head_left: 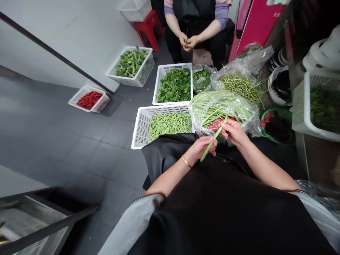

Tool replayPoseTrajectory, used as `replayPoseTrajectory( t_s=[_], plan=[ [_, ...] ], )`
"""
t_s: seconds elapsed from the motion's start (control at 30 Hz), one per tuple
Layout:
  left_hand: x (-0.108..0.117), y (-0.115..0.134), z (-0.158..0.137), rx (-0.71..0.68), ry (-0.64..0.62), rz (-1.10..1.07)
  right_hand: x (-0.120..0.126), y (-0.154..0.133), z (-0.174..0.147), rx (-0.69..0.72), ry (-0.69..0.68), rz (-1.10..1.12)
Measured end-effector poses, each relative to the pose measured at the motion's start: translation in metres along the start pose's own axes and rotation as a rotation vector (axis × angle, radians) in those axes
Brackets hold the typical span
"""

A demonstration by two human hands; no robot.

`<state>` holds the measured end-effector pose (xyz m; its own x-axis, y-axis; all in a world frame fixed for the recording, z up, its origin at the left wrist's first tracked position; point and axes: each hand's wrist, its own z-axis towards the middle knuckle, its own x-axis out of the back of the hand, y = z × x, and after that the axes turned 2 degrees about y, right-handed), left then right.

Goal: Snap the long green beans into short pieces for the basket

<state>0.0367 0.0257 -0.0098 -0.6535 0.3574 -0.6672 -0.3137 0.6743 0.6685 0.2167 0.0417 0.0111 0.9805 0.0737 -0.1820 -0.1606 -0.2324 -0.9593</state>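
A long green bean [213, 141] slants between my hands above my lap. My left hand [204, 146] has its fingers closed around the lower part. Higher up, my right hand [231, 130] pinches the bean near its upper end. Just beyond my hands lies a clear plastic bag [251, 118] full of long green beans [225, 102], with something red showing under them. To the left of the bag, a white perforated basket [142, 129] holds short cut bean pieces [171, 124]. A black apron [202, 209] covers my lap.
Across from me sits a person whose hands [189, 41] hold a thin green stem. White baskets of leafy greens [175, 85], green vegetables [132, 63] and red peppers [89, 100] stand on the floor. Rightward are thin stems [241, 85], a green basin [265, 132] and a metal shelf.
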Motion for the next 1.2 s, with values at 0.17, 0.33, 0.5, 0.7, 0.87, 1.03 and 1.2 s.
replayPoseTrajectory(
  t_s=[0.17, 0.33, 0.5, 0.7, 0.87, 1.03, 1.2],
  plan=[
    [0.019, 0.012, 0.003, -0.245, 0.472, -0.185, -0.015, 0.017, -0.021, 0.121, 0.302, 0.038],
    [0.017, 0.004, 0.008, -0.23, 0.47, 0.178, -0.022, 0.04, -0.03, -0.018, -0.045, -0.231],
    [0.006, -0.006, 0.002, -0.291, 0.321, 0.806, 0.0, 0.031, -0.026, 0.122, -0.031, -0.793],
    [0.009, -0.001, -0.007, -0.26, 0.019, 0.996, 0.028, 0.006, -0.035, 0.301, -0.615, -1.21],
    [0.003, -0.023, 0.01, 0.019, 0.139, 0.631, 0.002, 0.027, -0.024, 0.142, -0.396, -1.604],
    [0.011, -0.035, 0.027, 0.058, 0.538, 0.01, -0.037, 0.048, -0.012, -0.003, -0.134, -1.682],
    [0.037, -0.014, 0.027, -0.103, 0.602, -0.316, -0.035, 0.032, -0.03, 0.029, -0.48, -1.615]
  ],
)
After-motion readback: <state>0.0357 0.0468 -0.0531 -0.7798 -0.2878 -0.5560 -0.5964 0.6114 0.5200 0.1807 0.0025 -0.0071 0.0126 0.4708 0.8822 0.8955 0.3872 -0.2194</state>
